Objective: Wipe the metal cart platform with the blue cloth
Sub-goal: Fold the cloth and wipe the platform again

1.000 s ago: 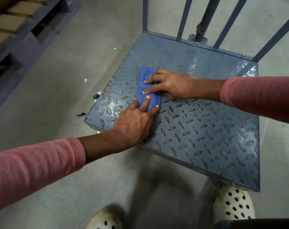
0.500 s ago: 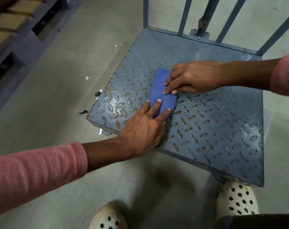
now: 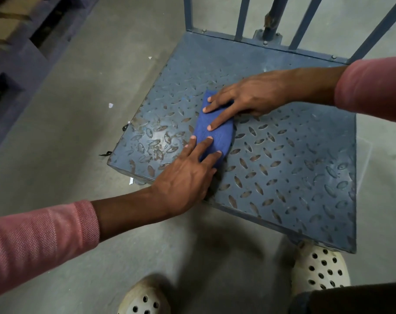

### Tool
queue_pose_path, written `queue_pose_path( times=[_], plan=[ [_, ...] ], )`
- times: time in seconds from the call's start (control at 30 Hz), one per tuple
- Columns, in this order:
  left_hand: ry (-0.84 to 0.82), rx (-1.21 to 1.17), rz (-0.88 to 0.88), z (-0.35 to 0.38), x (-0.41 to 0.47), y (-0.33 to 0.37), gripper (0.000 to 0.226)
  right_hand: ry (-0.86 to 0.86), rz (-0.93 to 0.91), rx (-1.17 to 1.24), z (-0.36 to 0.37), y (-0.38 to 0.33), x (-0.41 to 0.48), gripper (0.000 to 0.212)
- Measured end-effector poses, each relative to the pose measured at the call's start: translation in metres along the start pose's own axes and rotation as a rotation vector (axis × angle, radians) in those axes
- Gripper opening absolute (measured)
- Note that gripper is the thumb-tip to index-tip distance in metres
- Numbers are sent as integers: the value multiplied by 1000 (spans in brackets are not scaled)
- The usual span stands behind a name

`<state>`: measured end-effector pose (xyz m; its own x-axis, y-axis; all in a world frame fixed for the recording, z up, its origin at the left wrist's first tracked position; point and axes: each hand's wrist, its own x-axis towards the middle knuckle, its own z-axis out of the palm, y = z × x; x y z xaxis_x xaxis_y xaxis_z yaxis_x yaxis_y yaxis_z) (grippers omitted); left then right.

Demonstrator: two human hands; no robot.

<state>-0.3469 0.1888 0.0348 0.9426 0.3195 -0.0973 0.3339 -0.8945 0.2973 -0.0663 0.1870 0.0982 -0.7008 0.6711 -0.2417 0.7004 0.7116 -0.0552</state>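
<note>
Together left hand [image 3: 185, 182], right hand [image 3: 249, 96] press blue cloth [image 3: 217, 135] onto platform [image 3: 287, 168].

Head view, steeply downward, close above cart platform [image 3: 283, 166]

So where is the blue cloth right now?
In the head view, the blue cloth lies left of centre on the cart platform, pressed under the left hand and right hand.

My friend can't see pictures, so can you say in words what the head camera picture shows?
A left hand and a right hand press a blue cloth flat on a blue-grey metal cart platform with a bumpy tread pattern. Pink sleeves and white shoes with holes show above a grey floor.
</note>
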Motion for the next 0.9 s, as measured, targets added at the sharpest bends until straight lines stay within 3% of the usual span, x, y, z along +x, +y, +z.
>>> queue_pose_path(
  times=[0.13, 0.37, 0.67, 0.77, 0.9],
  plan=[
    [16, -17, 12, -2, 4, 0, 49, 40, 34, 133, -5, 0, -2, 47],
    [120, 75, 139, -2, 8, -8, 39, 118, -34, 55, 17, 7, 8, 45],
    [19, 185, 144, -7, 19, -13, 49, 261, 27, 68, 27, 2, 10, 35],
    [28, 159, 231, -16, 20, -19, 47, 279, 63, 74, 24, -2, 7, 37],
    [17, 139, 208, -21, 23, -15, 47, 256, 50, 37, 15, -7, -1, 42]
  ],
)
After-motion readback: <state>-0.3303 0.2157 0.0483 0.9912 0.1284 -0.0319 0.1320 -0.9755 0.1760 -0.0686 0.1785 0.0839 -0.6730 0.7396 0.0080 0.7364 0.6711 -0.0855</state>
